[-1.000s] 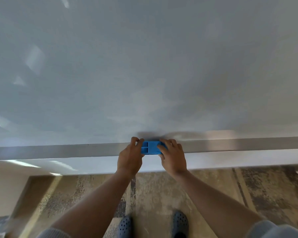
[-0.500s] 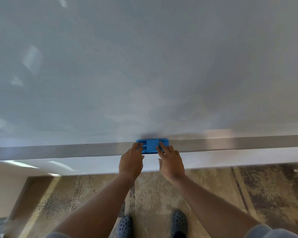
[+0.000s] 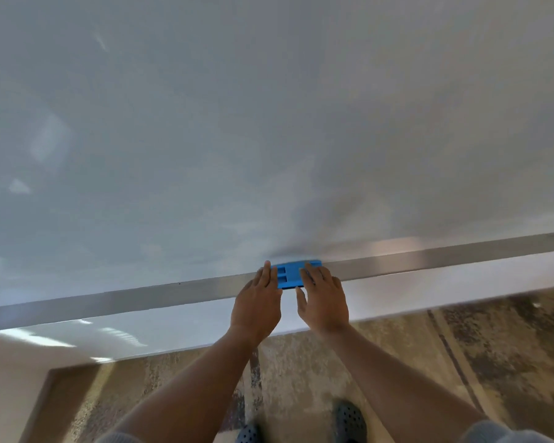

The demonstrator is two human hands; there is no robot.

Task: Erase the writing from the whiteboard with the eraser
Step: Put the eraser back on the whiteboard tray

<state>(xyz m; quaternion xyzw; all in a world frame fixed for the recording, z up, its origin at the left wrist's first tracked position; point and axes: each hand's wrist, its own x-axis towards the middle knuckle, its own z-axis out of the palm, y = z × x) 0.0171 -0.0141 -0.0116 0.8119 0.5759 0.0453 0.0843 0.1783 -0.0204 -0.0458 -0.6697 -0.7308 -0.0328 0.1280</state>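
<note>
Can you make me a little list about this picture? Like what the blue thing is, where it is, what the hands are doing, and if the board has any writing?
blue thing: eraser
where: on the metal tray under the whiteboard
left hand: fingers straight, touching the eraser's left end
right hand: fingers straight, resting on its right side
writing: none visible, only faint smudges
floor: two dark shoes

- My left hand (image 3: 257,303) let go of the blue eraser (image 3: 293,274): a second ago fingers curled round its left end, now straight, only touching.
- Right hand (image 3: 323,298) same: grip gone, fingers flat over the right end.
- Eraser now lies flat on the metal tray (image 3: 141,297) at the whiteboard (image 3: 269,123) bottom edge.
- View tilted; tray slants up rightward.
</note>
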